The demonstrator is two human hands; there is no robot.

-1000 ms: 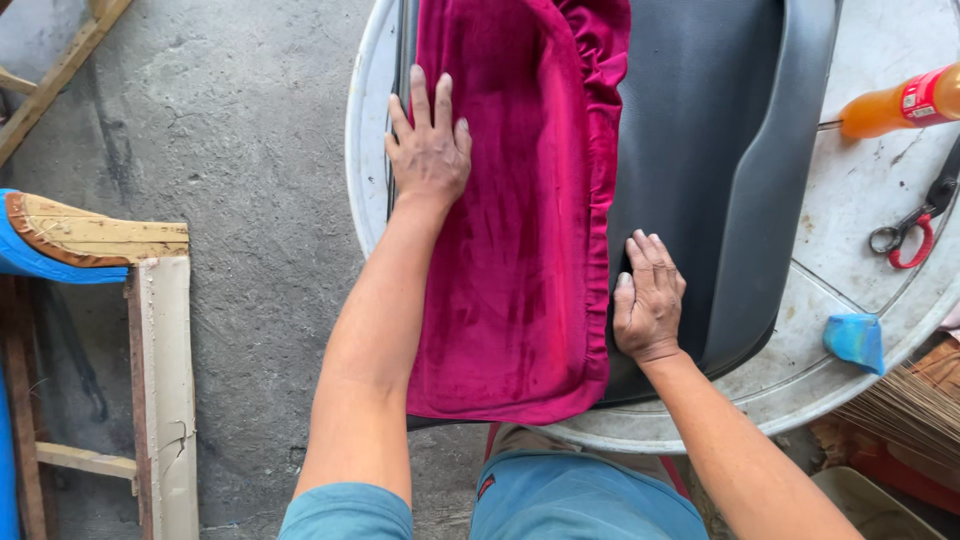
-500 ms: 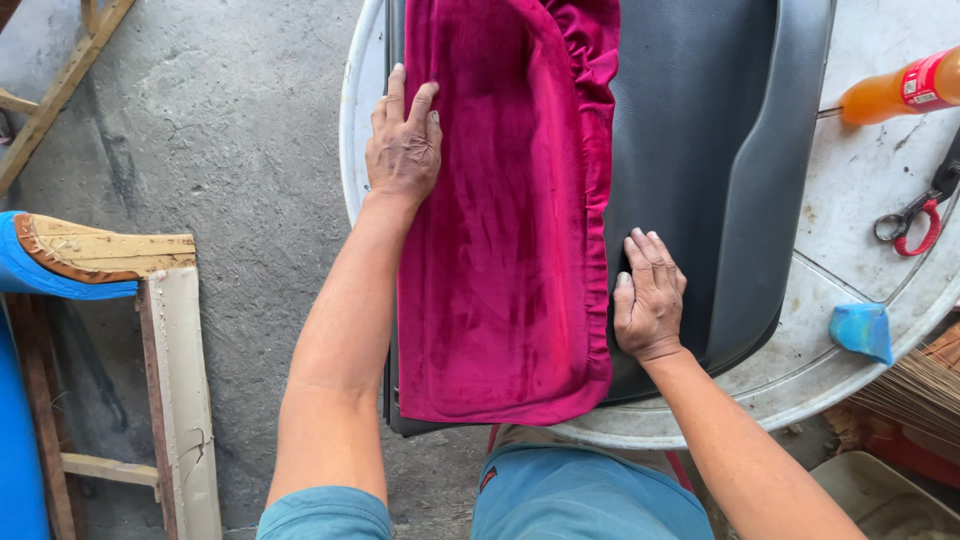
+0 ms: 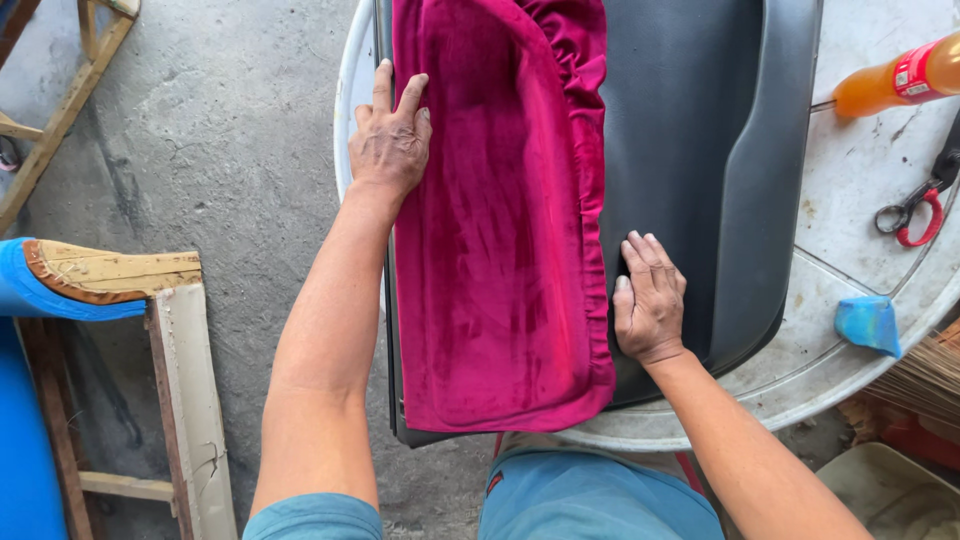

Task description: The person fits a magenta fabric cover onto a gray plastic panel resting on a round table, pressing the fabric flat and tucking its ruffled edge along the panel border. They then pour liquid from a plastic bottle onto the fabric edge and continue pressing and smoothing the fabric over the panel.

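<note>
A magenta velvet cloth (image 3: pixel 500 230) lies spread over the left part of a dark grey moulded panel (image 3: pixel 690 150) that rests on a round white table (image 3: pixel 860 240). My left hand (image 3: pixel 390 135) lies flat, fingers apart, on the cloth's left edge where it meets the panel's rim. My right hand (image 3: pixel 650 300) presses flat on the grey panel, its fingers against the gathered right edge of the cloth. Neither hand grips anything.
On the table to the right are an orange bottle (image 3: pixel 895 80), red-handled scissors (image 3: pixel 915 200) and a small blue piece (image 3: pixel 868 323). A wooden frame with blue padding (image 3: pixel 100 285) stands on the concrete floor at the left. A broom's bristles (image 3: pixel 925 375) show at lower right.
My left hand has slid from the middle of the cloth out to its left edge. The right hand has stayed in place.
</note>
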